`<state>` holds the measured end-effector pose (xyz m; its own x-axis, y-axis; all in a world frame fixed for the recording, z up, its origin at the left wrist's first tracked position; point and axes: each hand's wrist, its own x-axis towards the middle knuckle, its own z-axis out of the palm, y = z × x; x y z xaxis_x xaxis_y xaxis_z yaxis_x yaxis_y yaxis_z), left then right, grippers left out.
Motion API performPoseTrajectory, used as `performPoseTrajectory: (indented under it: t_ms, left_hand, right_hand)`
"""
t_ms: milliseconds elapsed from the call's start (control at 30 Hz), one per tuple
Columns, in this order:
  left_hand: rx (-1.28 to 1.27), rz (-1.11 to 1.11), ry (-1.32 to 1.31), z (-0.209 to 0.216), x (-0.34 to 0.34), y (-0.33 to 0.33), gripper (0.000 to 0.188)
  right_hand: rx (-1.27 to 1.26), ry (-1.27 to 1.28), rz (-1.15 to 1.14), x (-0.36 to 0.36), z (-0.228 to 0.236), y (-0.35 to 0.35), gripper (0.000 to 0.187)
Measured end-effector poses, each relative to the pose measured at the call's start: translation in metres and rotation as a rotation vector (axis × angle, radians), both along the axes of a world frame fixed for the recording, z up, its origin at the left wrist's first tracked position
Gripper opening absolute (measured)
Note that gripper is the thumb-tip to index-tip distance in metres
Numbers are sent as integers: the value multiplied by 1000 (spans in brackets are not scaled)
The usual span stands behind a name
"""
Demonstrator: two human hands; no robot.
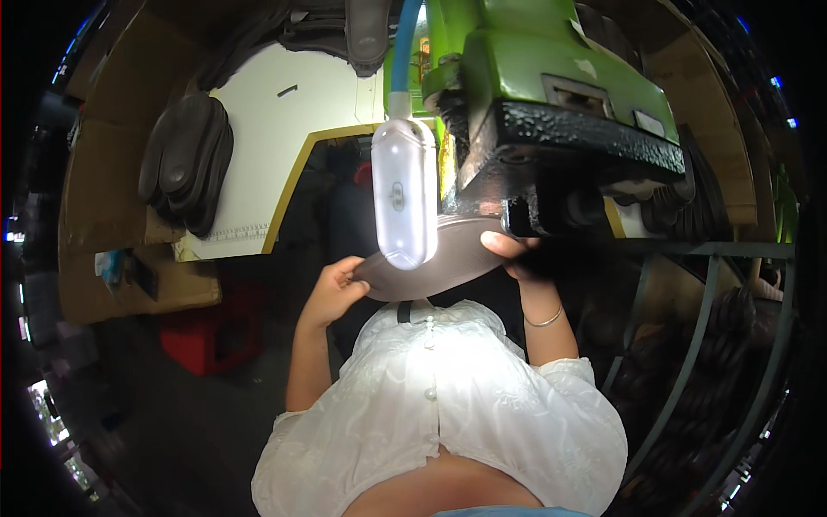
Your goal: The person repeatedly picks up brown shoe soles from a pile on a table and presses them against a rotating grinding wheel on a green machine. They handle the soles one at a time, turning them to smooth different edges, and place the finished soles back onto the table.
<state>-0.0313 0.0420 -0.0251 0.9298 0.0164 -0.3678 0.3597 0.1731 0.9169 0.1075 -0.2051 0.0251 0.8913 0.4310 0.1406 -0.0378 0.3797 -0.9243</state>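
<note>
Between my hands is a long, flat, dark brown shoe sole (pixel 457 274), held up in front of my body below a green machine head (pixel 560 69). My left hand (pixel 338 291) pinches its left end, thumb on top. At the other end my right hand (pixel 515 252) grips it, thumb on the upper face and fingers mostly hidden underneath. The sole's far edge lies close to the machine's dark lower part (pixel 543 202); whether they touch I cannot tell. A lit white oblong lamp (pixel 403 194) hides part of the sole.
A white tabletop (pixel 267 129) with a yellow edge carries a stack of dark soles (pixel 185 164) at left. More soles (pixel 366 39) lie at the back. Cardboard (pixel 112 164) walls the left side. A red stool (pixel 211 340) stands below; a metal rack (pixel 689 345) is at right.
</note>
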Motion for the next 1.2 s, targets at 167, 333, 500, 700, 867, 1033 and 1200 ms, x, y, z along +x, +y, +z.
performPoseTrajectory:
  t_ms: [167, 333, 500, 700, 867, 1033, 1200]
  left_hand:
    - [250, -305, -26, -23, 10, -38, 32]
    - [268, -8, -375, 16, 52, -94, 25]
    - [174, 44, -459, 44, 85, -95, 18]
    - [37, 204, -332, 31, 64, -99, 21]
    - [27, 61, -94, 40, 54, -96, 23]
    - [-104, 159, -241, 43, 46, -90, 34]
    - [47, 253, -345, 36, 34, -46, 34]
  right_hand:
    - [-159, -218, 143, 13, 15, 9, 25]
    - [-309, -329, 192, 20, 22, 15, 22]
    - [-197, 101, 289, 6, -19, -11, 38]
    - [-636, 278, 719, -10, -68, -100, 40]
    - [-110, 156, -57, 10, -34, -137, 27]
    - [120, 175, -354, 29, -12, -81, 32]
    - [338, 273, -469, 12, -6, -12, 39]
